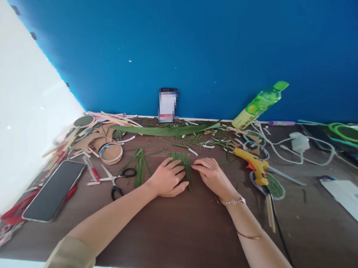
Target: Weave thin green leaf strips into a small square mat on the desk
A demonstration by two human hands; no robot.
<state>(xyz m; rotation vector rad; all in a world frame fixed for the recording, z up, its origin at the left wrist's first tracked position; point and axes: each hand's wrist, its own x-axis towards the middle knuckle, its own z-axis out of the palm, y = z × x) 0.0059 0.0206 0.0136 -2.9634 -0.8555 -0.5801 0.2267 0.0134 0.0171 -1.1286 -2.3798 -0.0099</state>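
Note:
Several narrow green leaf strips (184,160) lie side by side on the dark table, forming a small woven-looking patch. My left hand (169,178) rests flat over the left part of this patch, fingers spread apart. At its right edge is my right hand (212,174), fingers curled and fingertips pressed together; whether a strip is pinched between them is too small to tell. More loose leaf strips (141,169) lie in a bundle left of my left hand. Black-handled scissors (114,178) lie open further left.
A yellow glue gun (256,166) lies right of my right hand, its cord running toward me. A phone (167,105) leans on the blue wall behind leaf scraps. A green bottle (256,107) tilts against the wall. Another phone (54,190) and a tape roll (111,152) lie left.

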